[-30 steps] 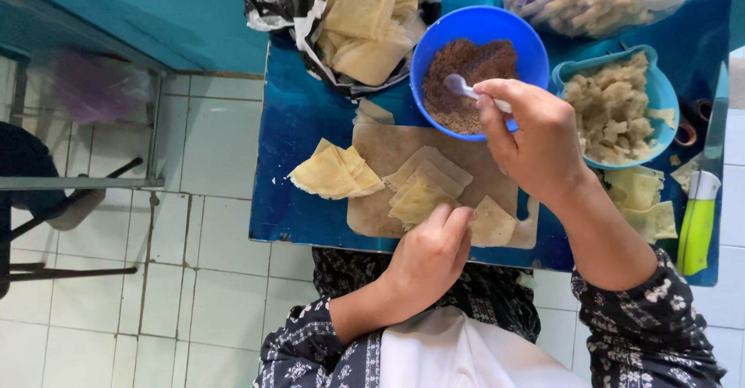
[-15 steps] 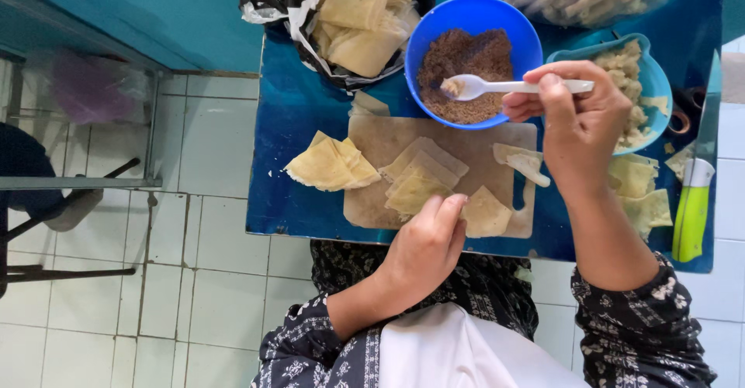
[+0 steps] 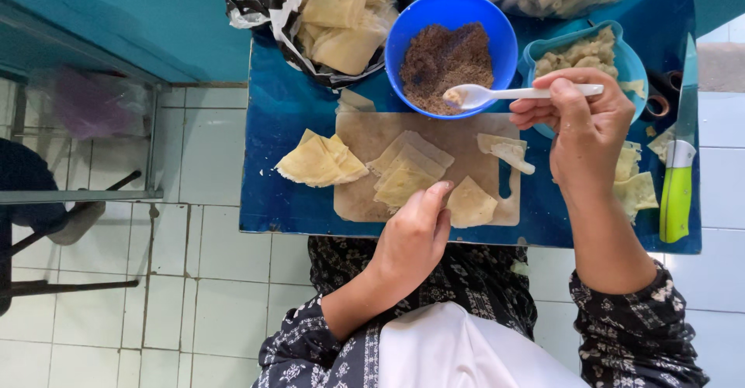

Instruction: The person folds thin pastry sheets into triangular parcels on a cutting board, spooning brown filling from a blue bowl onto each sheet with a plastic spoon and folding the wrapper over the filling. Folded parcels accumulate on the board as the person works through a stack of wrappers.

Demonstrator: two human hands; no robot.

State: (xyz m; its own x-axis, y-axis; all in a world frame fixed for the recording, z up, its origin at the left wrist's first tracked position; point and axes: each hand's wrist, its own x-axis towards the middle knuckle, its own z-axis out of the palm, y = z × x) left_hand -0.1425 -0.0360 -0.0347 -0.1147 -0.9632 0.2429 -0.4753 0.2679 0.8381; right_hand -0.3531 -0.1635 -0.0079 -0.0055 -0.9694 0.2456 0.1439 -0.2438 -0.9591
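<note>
- Folded wrappers [image 3: 320, 161] lie off the cutting board [image 3: 357, 194], left side, likely finished ones parked out of the way.
- Left hand [image 3: 411, 237] rests near the board's front edge, fingers loosely curled, holding nothing; fingertips pin a flat wrapper [image 3: 403, 182] steady.
- Blue bowl [image 3: 452, 50] of brown filling sits far, just past the board, within easy reach.
- Right hand [image 3: 578, 120] pinches the white spoon [image 3: 512, 93], level so the load stays on.
- Versus half a second ago: the spoon has come slightly nearer, at the bowl's near rim.
</note>
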